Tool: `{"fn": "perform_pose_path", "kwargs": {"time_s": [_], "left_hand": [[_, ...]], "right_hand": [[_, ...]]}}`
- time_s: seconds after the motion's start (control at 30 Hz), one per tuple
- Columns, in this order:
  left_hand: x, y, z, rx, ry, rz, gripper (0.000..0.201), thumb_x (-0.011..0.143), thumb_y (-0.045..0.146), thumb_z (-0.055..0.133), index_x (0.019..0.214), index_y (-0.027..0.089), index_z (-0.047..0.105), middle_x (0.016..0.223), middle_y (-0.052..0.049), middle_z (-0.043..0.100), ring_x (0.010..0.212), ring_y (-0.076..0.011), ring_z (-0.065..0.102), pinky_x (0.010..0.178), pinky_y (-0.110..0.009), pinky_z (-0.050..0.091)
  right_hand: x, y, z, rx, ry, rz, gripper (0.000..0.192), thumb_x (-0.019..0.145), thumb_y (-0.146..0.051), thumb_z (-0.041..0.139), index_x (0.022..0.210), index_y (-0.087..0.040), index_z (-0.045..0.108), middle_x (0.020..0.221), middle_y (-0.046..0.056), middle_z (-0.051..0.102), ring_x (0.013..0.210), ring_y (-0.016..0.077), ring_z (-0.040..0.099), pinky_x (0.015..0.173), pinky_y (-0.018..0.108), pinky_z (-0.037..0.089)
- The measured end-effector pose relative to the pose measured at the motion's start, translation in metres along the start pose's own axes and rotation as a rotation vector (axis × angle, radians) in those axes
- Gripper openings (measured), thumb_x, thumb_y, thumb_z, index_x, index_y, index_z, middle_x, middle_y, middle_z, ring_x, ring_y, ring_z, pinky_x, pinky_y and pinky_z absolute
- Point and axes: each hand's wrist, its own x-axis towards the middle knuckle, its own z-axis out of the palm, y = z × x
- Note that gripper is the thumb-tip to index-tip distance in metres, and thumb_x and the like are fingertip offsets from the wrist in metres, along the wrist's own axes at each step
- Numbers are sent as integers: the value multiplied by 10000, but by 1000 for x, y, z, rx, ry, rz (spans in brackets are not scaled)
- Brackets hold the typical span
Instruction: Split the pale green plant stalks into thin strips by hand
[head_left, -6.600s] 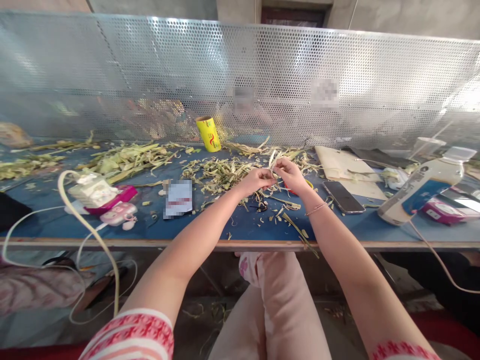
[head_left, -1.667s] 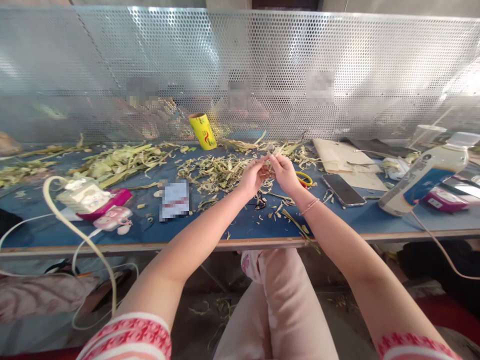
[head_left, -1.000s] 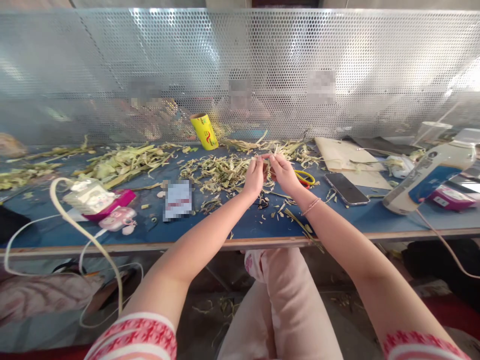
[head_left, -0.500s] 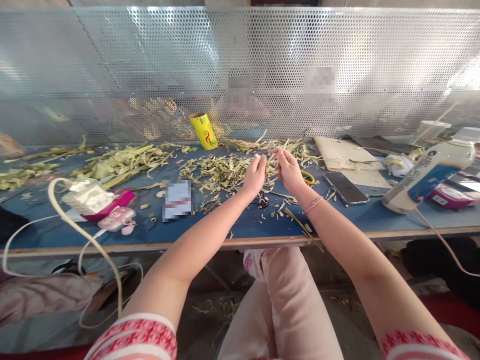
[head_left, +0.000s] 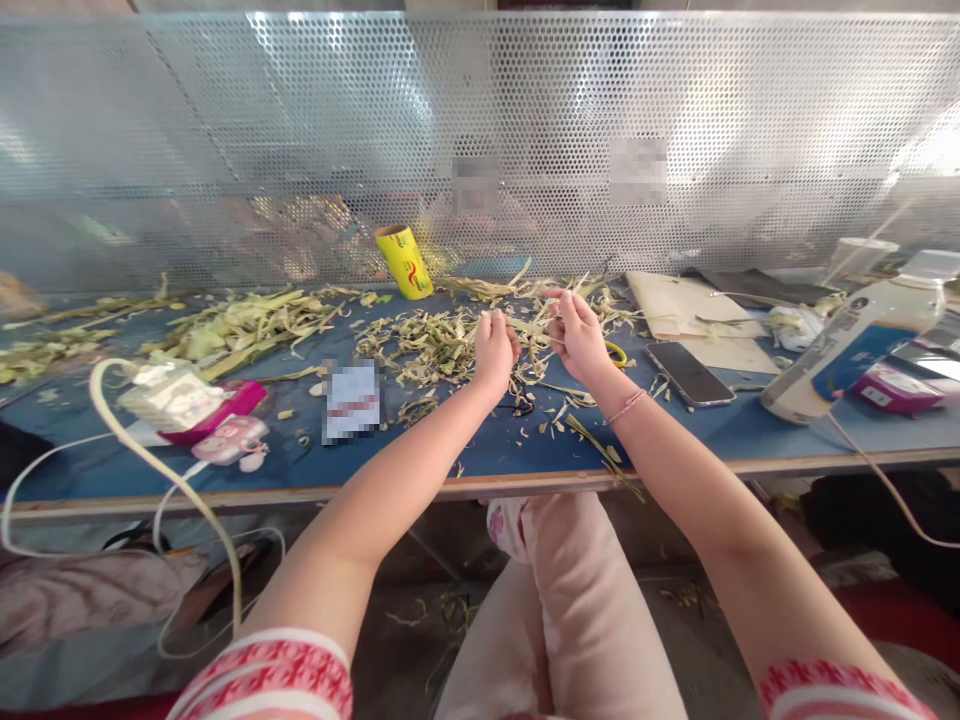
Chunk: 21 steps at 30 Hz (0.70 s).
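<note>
Both hands, left hand (head_left: pixel 494 347) and right hand (head_left: pixel 578 330), pinched one leaf strip (head_left: pixel 534 334) taut between them; split scraps (head_left: pixel 435 345) covered the bench (head_left: pixel 487 450); whole leaves (head_left: pixel 240 325) remained.

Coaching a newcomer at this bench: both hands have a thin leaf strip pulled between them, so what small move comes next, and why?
Probably keep drawing the left hand and right hand apart: the leaf strip spans taut between closed fingers, above the scrap pile.

A yellow roll (head_left: pixel 404 261) is leaning against the perforated metal screen (head_left: pixel 300 130), and 1 phone (head_left: pixel 690 373) is lying flat on the blue table (head_left: pixel 465 455). A white bottle (head_left: pixel 855 335) is lying tilted at the right, while a pink case (head_left: pixel 225 400) is sitting at the left beside a white cable (head_left: pixel 150 440).
</note>
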Motion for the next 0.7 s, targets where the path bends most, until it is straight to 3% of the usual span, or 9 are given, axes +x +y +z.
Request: {"fn": "perform_pose_path", "kwargs": {"time_s": [0.1, 0.17, 0.33, 0.43, 0.57, 0.7], "left_hand": [[-1, 6, 3, -112, 145, -49, 391, 897, 567, 426, 735, 217, 363, 509, 81, 354, 373, -46, 338, 375, -207, 198], [-1, 10, 4, -170, 144, -95, 380, 911, 528, 431, 715, 211, 357, 496, 86, 348, 362, -41, 323, 370, -199, 187], [-4, 14, 4, -208, -153, -261, 464, 864, 569, 490, 626, 193, 359, 443, 82, 341, 324, -20, 216, 357, -208, 144], [-7, 14, 4, -149, -296, -231, 462, 831, 546, 560, 601, 186, 385, 421, 77, 362, 312, -14, 198, 355, -207, 110], [-10, 14, 5, -40, -294, -171, 394, 812, 427, 637, 614, 188, 394, 417, 77, 401, 332, -30, 316, 367, -186, 175], [-7, 11, 3, 86, -233, -107, 289, 851, 390, 596, 695, 190, 458, 465, 48, 515, 387, -66, 446, 428, -194, 322]], "right_hand": [[-3, -1, 3, -27, -37, 31, 323, 863, -550, 522, 994, -263, 587, 740, -42, 434, 473, 40, 204, 379, 198, 149], [-4, -2, 4, -40, -46, 32, 337, 857, -561, 522, 992, -259, 588, 738, -40, 425, 475, 41, 204, 382, 198, 146], [-2, 2, 1, -65, -36, 5, 351, 848, -593, 517, 946, -265, 597, 687, -41, 382, 460, 48, 175, 389, 212, 152], [-1, 5, -1, -90, -54, -35, 369, 834, -613, 529, 910, -262, 612, 628, -42, 330, 457, 59, 178, 393, 218, 159], [2, 10, -3, -200, -69, -77, 395, 838, -626, 503, 894, -251, 614, 594, -42, 306, 476, 78, 251, 421, 220, 221], [6, 16, -5, -340, 11, -135, 341, 823, -573, 556, 798, -234, 527, 625, -34, 389, 553, 92, 359, 477, 216, 299]]}}
